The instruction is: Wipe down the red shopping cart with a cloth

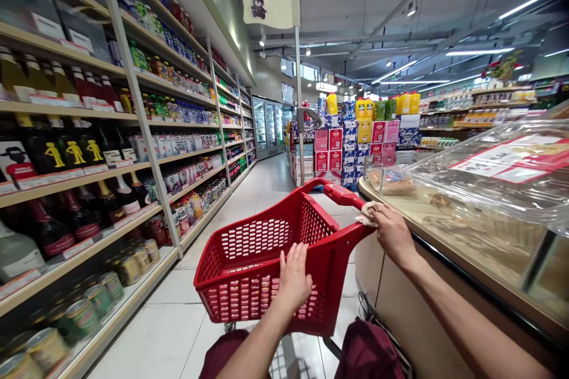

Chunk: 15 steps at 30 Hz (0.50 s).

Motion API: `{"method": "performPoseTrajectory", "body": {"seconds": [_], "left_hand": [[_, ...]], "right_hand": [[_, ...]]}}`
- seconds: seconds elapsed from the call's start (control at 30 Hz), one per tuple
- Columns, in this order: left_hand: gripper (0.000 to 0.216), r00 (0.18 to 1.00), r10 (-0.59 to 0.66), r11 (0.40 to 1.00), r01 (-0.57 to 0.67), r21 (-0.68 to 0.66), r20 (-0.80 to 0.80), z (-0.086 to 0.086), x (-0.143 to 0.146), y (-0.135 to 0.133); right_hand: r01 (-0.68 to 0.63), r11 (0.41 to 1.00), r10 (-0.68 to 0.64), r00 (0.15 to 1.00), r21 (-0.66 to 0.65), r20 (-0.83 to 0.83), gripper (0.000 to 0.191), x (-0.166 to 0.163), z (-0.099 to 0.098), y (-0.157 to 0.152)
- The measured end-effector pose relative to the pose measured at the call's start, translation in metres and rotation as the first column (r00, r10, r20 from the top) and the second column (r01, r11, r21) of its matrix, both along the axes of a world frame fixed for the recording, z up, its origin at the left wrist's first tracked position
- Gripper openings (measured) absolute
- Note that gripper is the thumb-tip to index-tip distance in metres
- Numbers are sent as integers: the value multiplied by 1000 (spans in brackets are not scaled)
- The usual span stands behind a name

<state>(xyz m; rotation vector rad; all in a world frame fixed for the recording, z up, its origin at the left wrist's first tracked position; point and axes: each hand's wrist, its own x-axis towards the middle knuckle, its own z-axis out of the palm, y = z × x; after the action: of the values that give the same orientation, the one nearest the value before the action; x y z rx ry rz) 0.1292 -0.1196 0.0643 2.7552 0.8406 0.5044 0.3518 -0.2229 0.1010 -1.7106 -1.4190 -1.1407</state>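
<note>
A red plastic shopping cart [249, 266] with perforated sides stands in front of me, turned side-on, its basket holding nothing I can see. My left hand [294, 281] rests against the near side wall, fingers stretched out over the rim. At the right end of the red handle [342, 195], my right hand [393, 234] is closed on a crumpled whitish cloth [367, 213] and presses it to the handle. A pole rises behind the cart and carries a cream sign [270, 7] with a bear on it.
Tall shelves [146, 157] of bottles and cans line the left. A display counter [391, 272] with clear plastic food containers [502, 160] stands close on the right. Stacked drink cartons [351, 148] are ahead, and glass-door fridges [269, 124] stand at the aisle's far end.
</note>
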Motion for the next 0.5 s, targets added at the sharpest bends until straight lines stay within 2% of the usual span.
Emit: {"method": "performPoseTrajectory", "body": {"seconds": [0.17, 0.23, 0.37, 0.43, 0.5], "left_hand": [[73, 1000, -10, 1000, 10, 20, -12, -3, -1, 2], [73, 1000, -24, 999, 24, 30, -10, -4, -2, 3], [73, 1000, -12, 999, 12, 31, 1, -5, -2, 1], [73, 1000, -6, 1000, 6, 18, 1, -5, -1, 0], [73, 1000, -9, 1000, 9, 3, -2, -4, 0, -1]], "right_hand": [[-120, 984, 136, 985, -135, 109, 31, -38, -20, 19], [-98, 983, 116, 987, -157, 109, 31, -30, -17, 17], [92, 993, -91, 996, -75, 25, 31, 3, -3, -2], [77, 994, -74, 996, -75, 53, 31, -1, -6, -2], [-17, 991, 34, 992, -136, 124, 31, -14, -12, 2]]}}
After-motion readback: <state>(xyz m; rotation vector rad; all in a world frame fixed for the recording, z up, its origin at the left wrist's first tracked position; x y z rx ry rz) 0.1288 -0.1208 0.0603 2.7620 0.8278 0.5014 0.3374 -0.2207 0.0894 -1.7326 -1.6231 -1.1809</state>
